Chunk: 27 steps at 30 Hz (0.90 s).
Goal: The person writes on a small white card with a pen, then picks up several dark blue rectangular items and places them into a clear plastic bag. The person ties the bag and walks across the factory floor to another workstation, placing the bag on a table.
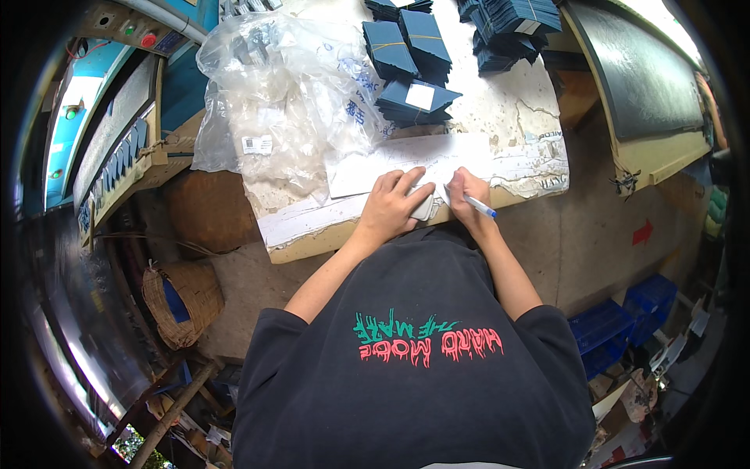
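Left hand [393,205] is laid flat, fingers extended, pressed down on a small white card [424,209] at the near edge of the worktable [539,168]; nothing is gripped, the card is only pinned. Right hand [466,194] is closed around a pen [480,206], white barrel with blue cap end, tip aimed at the card's right side, just beside the left fingertips.

Risks as judged:
- Card sits right at the table edge. If left-hand pressure is eased mid-stroke, it can be dragged by the pen and skewed, or pushed off the edge.
- Table surface is peeling and uneven under the white sheet [406,168]; the line can be broken or the card punctured.
- Fresh ink can be smeared by the left fingertips, given how close they are held.
- Clear plastic bag [273,94] bulges just left of the work area; it can slump onto the sheet if nudged.
- Stacks of dark blue folded pieces [418,98] are well apart, low risk.
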Tool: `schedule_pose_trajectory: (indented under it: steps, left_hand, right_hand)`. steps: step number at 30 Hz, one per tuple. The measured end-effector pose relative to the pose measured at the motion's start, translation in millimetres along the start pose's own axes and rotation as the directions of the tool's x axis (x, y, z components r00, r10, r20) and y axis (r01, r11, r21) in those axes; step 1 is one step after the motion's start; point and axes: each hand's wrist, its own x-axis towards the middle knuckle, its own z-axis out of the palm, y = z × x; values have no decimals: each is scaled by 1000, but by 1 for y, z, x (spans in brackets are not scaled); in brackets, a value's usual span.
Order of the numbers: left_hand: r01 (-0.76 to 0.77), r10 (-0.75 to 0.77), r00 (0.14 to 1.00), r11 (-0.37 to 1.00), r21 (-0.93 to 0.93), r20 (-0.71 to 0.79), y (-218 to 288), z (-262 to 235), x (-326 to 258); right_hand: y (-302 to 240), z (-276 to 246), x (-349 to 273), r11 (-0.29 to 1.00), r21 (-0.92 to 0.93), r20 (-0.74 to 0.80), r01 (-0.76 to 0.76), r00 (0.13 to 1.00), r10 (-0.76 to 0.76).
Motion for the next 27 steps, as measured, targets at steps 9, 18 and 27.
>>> schedule_pose_trajectory:
  steps: [9, 18, 27]
  left_hand:
    - [2, -2, 1000, 1000, 7, 12, 1, -2, 1]
    - [2, -2, 1000, 1000, 3, 5, 0, -1, 1]
    - [4, -4, 1000, 1000, -2, 9, 0, -2, 1]
  right_hand:
    - [2, 1, 0, 1000, -6, -16, -11, 1000, 11]
    - [4, 1, -1, 999, 28, -42, -37, 998, 38]
    - [2, 2, 0, 1000, 0, -70, -29, 997, 29]
